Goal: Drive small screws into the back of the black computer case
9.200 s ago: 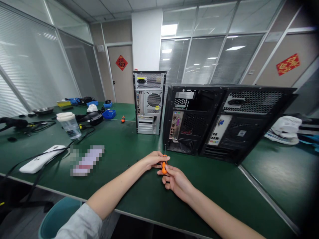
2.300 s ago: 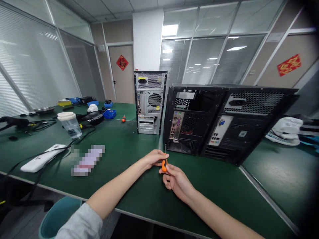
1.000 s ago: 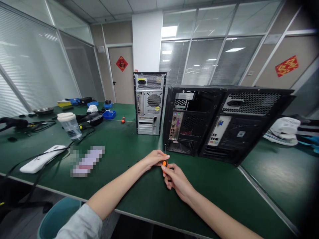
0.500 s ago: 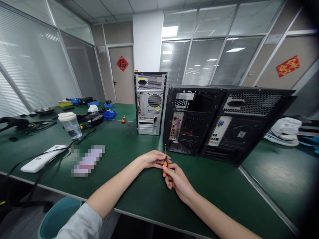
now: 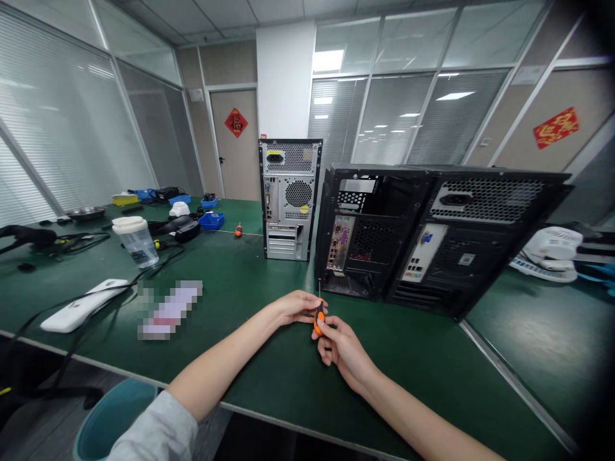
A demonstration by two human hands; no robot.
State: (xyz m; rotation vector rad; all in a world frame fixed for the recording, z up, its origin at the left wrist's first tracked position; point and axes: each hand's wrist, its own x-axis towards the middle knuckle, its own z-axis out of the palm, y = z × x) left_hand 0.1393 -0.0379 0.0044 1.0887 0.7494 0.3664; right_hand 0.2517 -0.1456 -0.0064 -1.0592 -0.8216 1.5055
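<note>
An orange-and-black screwdriver (image 5: 319,318) stands nearly upright in front of me, its thin metal shaft pointing up. My right hand (image 5: 343,349) grips the lower part of the handle between thumb and fingers. At the top of the handle, near the shaft, the fingers of my left hand (image 5: 298,307) are closed on it. The shaft's tip appears close to the lower left corner of a black computer case (image 5: 372,221); whether it touches the case cannot be made out. That case's back panel, with its ports, faces me.
Right of it leans a second black case (image 5: 468,250); a silver-backed computer case (image 5: 288,198) stands behind. On the green table (image 5: 269,378) lie a plastic cup (image 5: 137,243), a white power strip (image 5: 86,306), cables, a blurred pale object (image 5: 172,310), blue bins (image 5: 211,221) and another screwdriver (image 5: 238,231).
The screwdriver's handle has turned slightly in my right fingers, showing its orange side differently. Both hands stay in nearly the same place.
</note>
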